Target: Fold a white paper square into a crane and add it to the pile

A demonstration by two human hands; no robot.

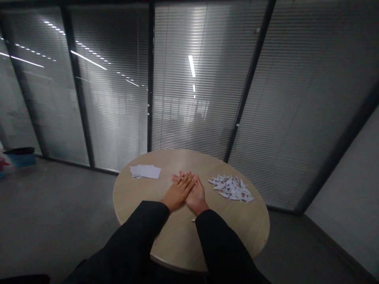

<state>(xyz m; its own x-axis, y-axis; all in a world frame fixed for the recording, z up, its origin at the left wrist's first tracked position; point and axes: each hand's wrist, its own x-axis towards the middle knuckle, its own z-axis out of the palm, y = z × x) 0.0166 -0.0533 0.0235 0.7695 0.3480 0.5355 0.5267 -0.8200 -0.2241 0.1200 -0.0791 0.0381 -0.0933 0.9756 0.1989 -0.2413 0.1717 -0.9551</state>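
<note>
Hands resting together, empty, palms down, left hand (179, 192) overlapping right hand (197, 196) on round tabletop (177, 236), centered between paper sheets (145, 171) and folded paper cranes (231, 188), both w/in easy reach.

Round tabletop (233, 225) in pale beige with faint wood grain. Loose paper sheets (145, 171), toward the far left edge, were white, as were the origami cranes (231, 188) toward the far right edge. Sleeves (133, 240) were plain black. Window blinds (296, 118) showed fine grey horizontal stripes; the floor (53, 205) was dull grey.
</note>
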